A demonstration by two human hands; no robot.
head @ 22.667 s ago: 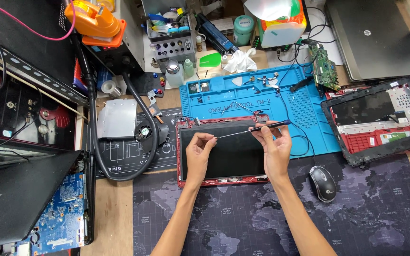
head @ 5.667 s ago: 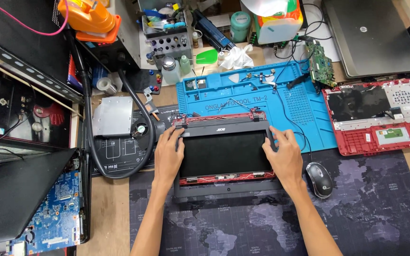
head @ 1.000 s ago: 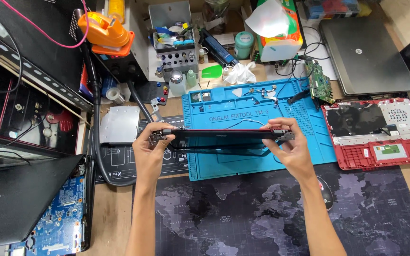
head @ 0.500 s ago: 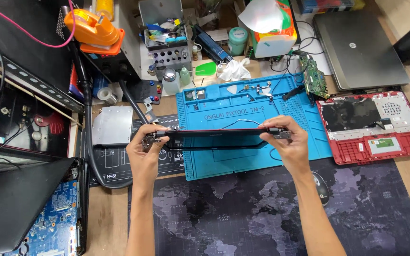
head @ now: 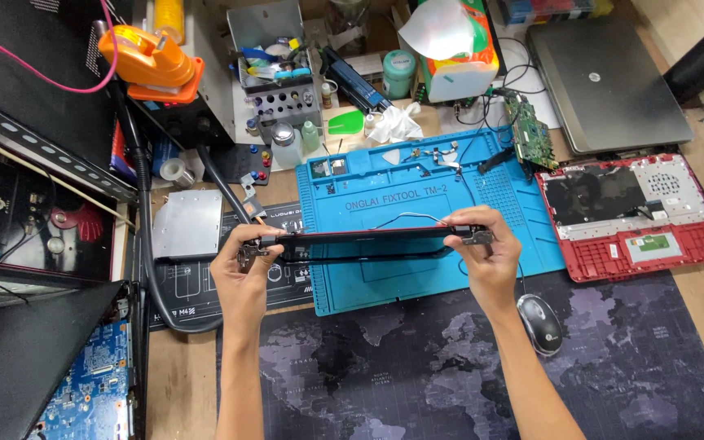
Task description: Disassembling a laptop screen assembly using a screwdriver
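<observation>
Hands hold the work at both ends: our left hand (head: pixel 242 273) is clenched around the left end of the laptop screen panel (head: pixel 368 239), and our right hand (head: pixel 486 261) grips the right end, fingers (head: pixel 473 218) curled over the hinge. We keep the panel edge-on, lifted above the blue repair mat (head: pixel 417 187). We judge the thin grey cable (head: pixel 417 217) arching over its top edge to be the main risk; a twist could pinch or tear it. Pressure from both ends could also bend the panel and crack the glass. A slip would drop it on the small loose parts (head: pixel 437 155) lying on the mat.
</observation>
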